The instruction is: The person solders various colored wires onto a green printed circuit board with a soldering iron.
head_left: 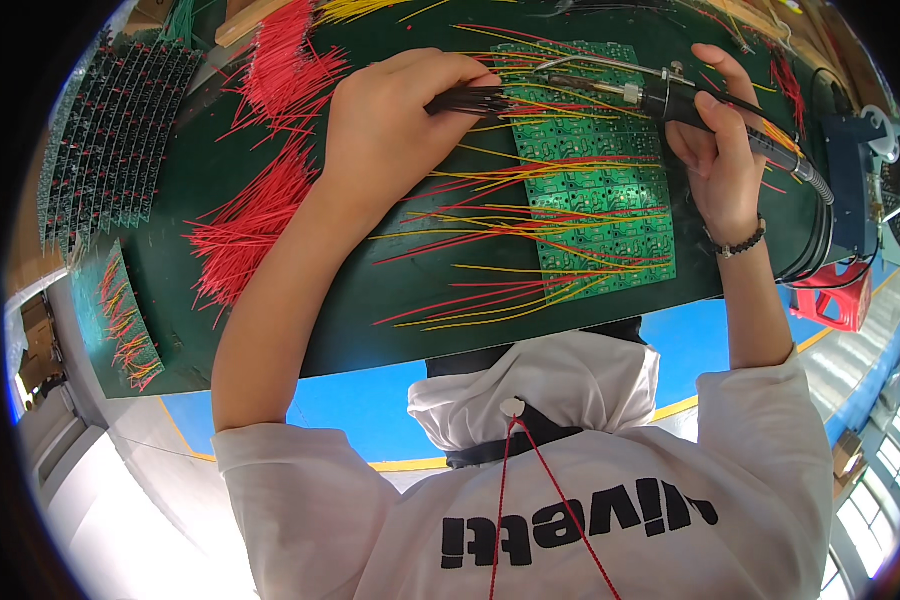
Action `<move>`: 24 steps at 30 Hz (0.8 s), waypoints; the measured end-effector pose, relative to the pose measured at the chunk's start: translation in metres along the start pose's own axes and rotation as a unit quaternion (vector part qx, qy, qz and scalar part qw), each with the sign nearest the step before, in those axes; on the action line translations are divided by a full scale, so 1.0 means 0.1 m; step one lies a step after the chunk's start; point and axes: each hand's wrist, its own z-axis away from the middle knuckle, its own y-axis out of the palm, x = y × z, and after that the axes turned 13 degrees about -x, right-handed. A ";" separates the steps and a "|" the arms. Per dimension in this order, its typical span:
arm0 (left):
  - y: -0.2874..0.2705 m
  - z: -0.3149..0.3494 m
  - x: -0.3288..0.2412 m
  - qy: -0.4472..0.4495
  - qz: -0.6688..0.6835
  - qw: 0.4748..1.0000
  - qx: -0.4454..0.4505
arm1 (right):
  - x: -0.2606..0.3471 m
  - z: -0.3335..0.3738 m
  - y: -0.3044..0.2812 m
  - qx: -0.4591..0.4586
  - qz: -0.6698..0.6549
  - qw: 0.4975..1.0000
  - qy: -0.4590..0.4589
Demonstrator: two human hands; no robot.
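Note:
My left hand (395, 125) is closed round a bundle of black wires (470, 100), whose ends point right over the far left part of a green circuit board panel (610, 215). In my right hand (720, 150) is a soldering iron (665, 102), with a thin curved metal tube fixed alongside it. Its tip points left, above the panel's far part, close to the black wire ends. Rows of red and yellow wires (490, 215) lie across the panel and stick out past its left edge. Whether the tip touches the board I cannot tell.
Piles of red wires (255, 225) lie left of my left forearm, with yellow wires (360, 8) at the far edge. Stacked dark boards (115, 140) and a small wired board (130, 325) sit at the left. A blue machine (848, 185) and a red stool (835, 298) stand at right.

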 end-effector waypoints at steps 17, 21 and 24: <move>0.00 0.01 -0.01 -0.009 -0.002 1.000 -0.004 | 0.00 0.01 0.01 0.003 0.014 1.000 -0.002; 0.01 0.00 -0.02 -0.005 -0.003 1.000 -0.010 | 0.00 0.00 -0.02 0.012 0.012 1.000 -0.017; 0.01 0.01 -0.01 -0.004 -0.002 1.000 -0.011 | -0.01 0.00 -0.03 0.006 0.012 1.000 -0.012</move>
